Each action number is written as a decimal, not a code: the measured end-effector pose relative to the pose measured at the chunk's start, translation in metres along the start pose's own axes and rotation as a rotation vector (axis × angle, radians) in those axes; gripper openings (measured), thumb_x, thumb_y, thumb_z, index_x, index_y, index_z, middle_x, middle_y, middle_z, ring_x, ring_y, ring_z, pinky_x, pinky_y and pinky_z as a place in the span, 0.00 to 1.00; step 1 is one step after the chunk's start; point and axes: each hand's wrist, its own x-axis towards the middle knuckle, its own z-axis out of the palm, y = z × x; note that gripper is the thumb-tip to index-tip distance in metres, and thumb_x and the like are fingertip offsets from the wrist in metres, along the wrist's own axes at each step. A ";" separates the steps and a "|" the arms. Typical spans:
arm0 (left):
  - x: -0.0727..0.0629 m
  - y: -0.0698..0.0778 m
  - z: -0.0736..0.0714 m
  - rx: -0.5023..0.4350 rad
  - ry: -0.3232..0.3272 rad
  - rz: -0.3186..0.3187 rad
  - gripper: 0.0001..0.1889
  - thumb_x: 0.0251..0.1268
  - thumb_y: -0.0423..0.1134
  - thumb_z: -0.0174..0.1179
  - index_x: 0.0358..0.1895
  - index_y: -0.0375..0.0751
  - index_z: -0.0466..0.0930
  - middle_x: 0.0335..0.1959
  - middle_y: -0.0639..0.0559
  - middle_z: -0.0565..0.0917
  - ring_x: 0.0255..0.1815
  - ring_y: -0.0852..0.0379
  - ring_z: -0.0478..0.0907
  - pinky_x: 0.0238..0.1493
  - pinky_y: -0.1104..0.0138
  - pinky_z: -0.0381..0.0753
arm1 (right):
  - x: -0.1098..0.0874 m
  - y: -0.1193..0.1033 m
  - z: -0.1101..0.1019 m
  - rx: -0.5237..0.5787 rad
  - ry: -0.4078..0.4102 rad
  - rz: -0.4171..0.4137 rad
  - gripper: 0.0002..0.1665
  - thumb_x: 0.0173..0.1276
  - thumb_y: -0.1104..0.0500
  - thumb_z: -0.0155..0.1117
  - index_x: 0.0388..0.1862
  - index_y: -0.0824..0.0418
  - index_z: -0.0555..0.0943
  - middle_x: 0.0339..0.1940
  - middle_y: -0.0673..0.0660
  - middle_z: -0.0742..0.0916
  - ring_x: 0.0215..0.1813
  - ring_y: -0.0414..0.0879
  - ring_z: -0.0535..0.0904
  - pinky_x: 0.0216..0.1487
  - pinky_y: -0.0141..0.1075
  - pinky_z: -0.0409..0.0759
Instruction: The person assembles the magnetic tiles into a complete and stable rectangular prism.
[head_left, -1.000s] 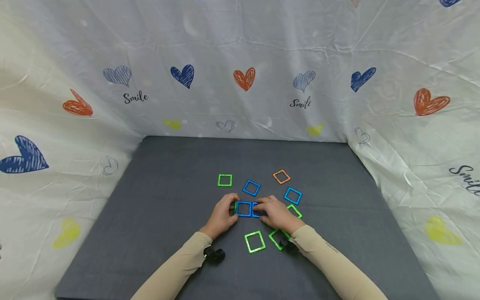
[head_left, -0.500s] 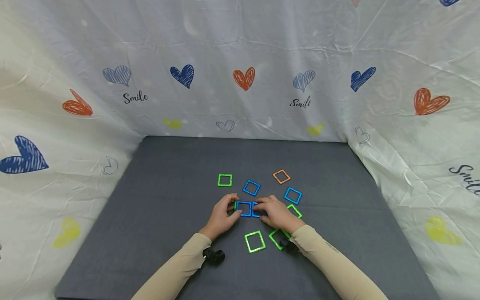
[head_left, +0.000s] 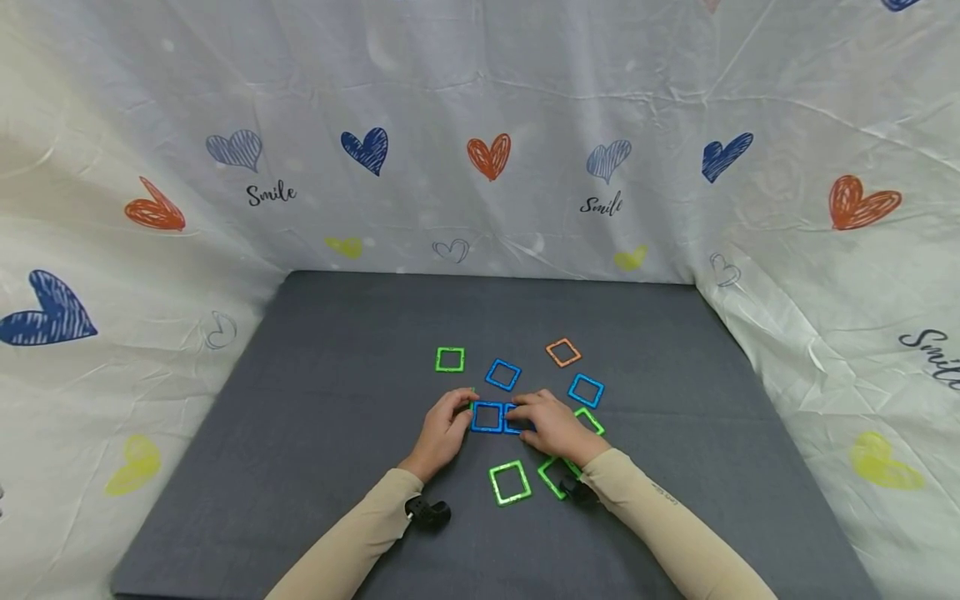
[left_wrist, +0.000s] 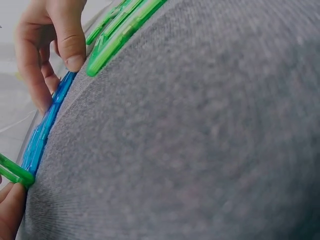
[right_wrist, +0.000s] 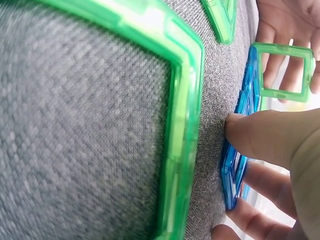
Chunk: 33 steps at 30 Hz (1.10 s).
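A dark grey mat (head_left: 337, 400) is spread in the lower middle of the head view, walled by a white sheet (head_left: 480, 100) printed with hearts. Just below the frame's centre, two joined blue square tiles (head_left: 488, 417) lie flat on the mat. Their right part is covered and pinched by the right hand (head_left: 551, 427), thumb and fingers curled against the tile edges. At their left end, a small green tile (right_wrist: 283, 71) is held upright by the curled fingers of the left hand (head_left: 444, 432). Outward from these, a larger green square (head_left: 510, 483) is seen below, two more green squares under the right wrist, loose blue squares (head_left: 502, 375) above, a green square (head_left: 449, 359) and an orange square (head_left: 562, 352) beyond.
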 end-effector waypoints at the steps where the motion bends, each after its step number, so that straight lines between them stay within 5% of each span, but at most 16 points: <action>1: 0.000 0.000 0.001 -0.002 0.003 -0.005 0.15 0.76 0.32 0.50 0.59 0.40 0.80 0.65 0.43 0.79 0.64 0.44 0.79 0.63 0.46 0.79 | 0.000 0.000 0.000 -0.002 -0.001 0.001 0.20 0.64 0.61 0.73 0.56 0.54 0.88 0.64 0.61 0.84 0.58 0.57 0.78 0.57 0.51 0.81; 23: -0.003 -0.007 0.006 -0.111 0.082 -0.011 0.14 0.75 0.32 0.53 0.58 0.39 0.82 0.61 0.44 0.82 0.60 0.47 0.82 0.59 0.57 0.82 | 0.009 0.001 -0.006 -0.008 -0.015 -0.011 0.18 0.65 0.60 0.69 0.54 0.55 0.89 0.58 0.60 0.87 0.56 0.57 0.83 0.56 0.51 0.83; 33: -0.004 -0.008 0.007 -0.102 0.106 0.026 0.14 0.75 0.31 0.54 0.58 0.41 0.83 0.60 0.43 0.83 0.60 0.46 0.83 0.59 0.57 0.83 | 0.035 0.006 -0.011 -0.058 0.143 0.021 0.14 0.67 0.57 0.72 0.50 0.58 0.88 0.46 0.58 0.89 0.44 0.53 0.86 0.45 0.48 0.85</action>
